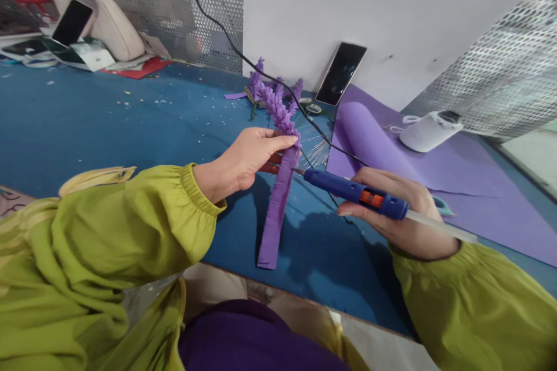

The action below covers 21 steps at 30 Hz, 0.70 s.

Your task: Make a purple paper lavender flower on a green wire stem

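A blue worktop (108, 122) fills most of the view, flecked with small white scraps. On its right side lies a wide sheet of purple foam (478, 197), with one end curled into a roll (369, 133). Perforated metal panels stand behind the worktop at the left and at the far right, with a plain white wall between them. A white spool (429, 130) rests on the purple foam near the right panel. A dark phone (340, 73) leans against the white wall, and a second phone (72, 22) is propped among papers at the far left.

The left hand (248, 159), in a yellow-green sleeve, pinches a purple fringed strip (278, 208) between thumb and fingers; its grip is closed on the strip where it is wound into a ruffled purple flower spike (276, 105) above the fingers. The loose end of the strip hangs down to the worktop edge. The right hand (400, 208) has its grip wrapped around a blue glue gun (357, 191), a pale glue stick (439, 226) jutting from its back. The gun's nozzle points at the strip just below the left fingers. A black cord (226, 40) runs from the gun across the worktop and up the back panel.
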Motion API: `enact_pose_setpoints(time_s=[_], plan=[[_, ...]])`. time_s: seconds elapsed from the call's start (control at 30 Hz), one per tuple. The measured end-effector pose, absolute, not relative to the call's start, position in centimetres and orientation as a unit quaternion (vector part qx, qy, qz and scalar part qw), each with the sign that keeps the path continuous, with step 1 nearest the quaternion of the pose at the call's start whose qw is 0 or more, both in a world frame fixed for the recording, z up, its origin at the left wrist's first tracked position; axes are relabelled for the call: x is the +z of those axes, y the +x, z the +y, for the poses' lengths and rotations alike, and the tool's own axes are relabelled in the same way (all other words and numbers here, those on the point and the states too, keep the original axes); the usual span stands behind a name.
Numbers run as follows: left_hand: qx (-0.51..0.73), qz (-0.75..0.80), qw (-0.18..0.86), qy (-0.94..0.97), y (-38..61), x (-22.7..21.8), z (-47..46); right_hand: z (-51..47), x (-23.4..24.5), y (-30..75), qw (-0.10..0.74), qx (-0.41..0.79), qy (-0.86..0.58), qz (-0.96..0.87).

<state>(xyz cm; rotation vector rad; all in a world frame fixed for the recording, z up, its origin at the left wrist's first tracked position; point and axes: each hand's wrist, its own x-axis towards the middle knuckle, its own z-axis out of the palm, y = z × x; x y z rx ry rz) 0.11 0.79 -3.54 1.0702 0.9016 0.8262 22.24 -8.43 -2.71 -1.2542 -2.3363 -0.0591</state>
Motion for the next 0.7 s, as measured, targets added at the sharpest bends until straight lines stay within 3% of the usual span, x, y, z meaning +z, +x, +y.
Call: enact_pose_setpoints(time_s=[0.7], plan=[[0.347, 0.406, 0.694, 0.483, 0.13, -3.65, 0.39, -8.61, -2.79, 22.27, 0.262, -0.042, -0.49, -0.83]])
